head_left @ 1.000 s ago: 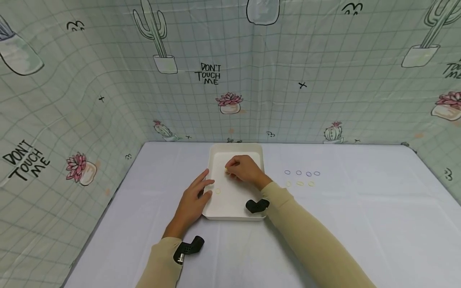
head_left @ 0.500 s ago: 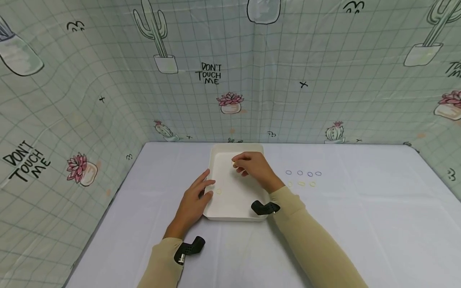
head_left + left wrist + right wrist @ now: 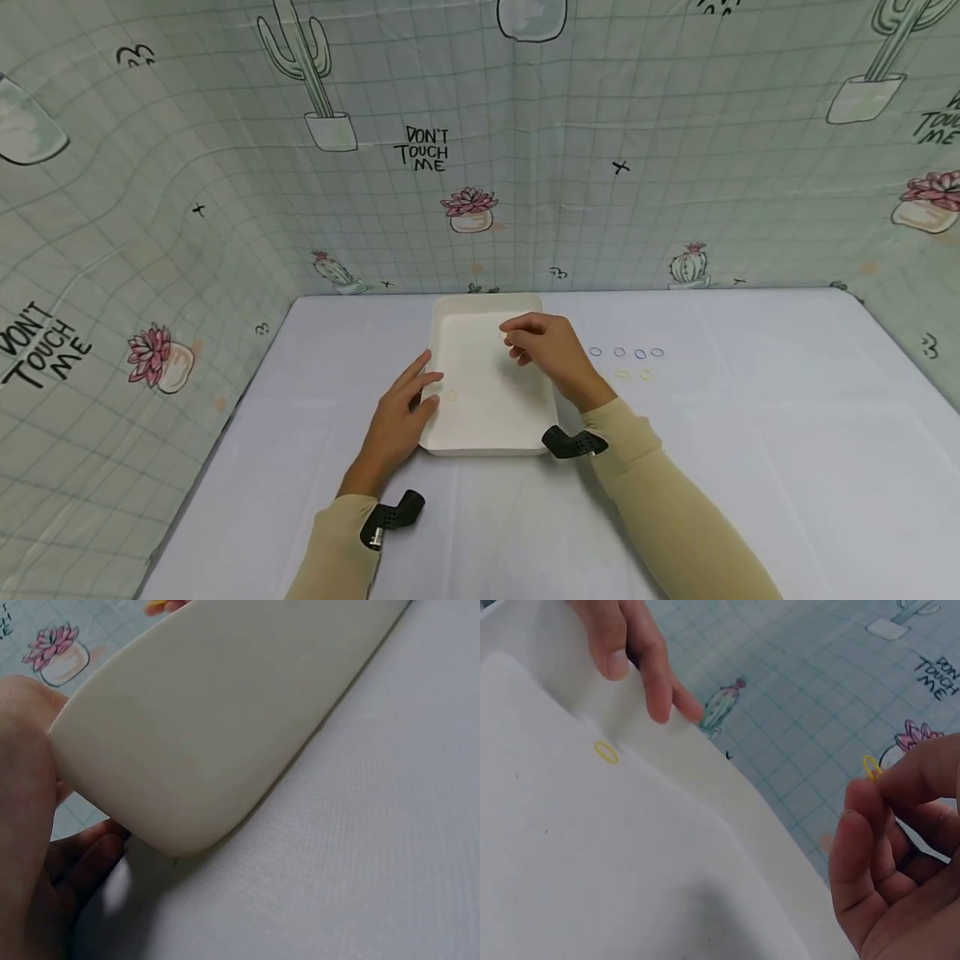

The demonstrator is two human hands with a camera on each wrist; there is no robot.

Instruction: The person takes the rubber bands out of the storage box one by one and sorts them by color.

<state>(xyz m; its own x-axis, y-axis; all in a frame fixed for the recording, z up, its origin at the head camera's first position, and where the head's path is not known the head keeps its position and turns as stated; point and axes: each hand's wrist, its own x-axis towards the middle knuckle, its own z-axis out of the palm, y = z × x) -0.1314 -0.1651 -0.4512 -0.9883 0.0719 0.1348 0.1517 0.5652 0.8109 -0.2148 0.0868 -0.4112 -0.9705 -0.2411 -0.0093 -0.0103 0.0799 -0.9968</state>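
Observation:
A white tray (image 3: 487,421) lies on the table in front of me. My right hand (image 3: 519,342) hovers over the tray's back right part and pinches a small yellow ring (image 3: 871,766) between thumb and forefinger. A second yellow ring (image 3: 606,752) lies on the tray floor near the left wall. My left hand (image 3: 408,400) rests against the tray's left wall (image 3: 210,735) with its fingers nearly straight, the thumb on the rim. Both forearms wear beige sleeves.
Right of the tray, a row of small blue rings (image 3: 626,352) lies on the white tablecloth, with two yellow rings (image 3: 633,375) just in front of them. Cactus-print cloth walls (image 3: 450,167) close in the back and both sides.
My right hand has lifted from the tray's middle and moved to the right and back, still pinching the yellow ring. The left hand has stayed at the tray's left wall.

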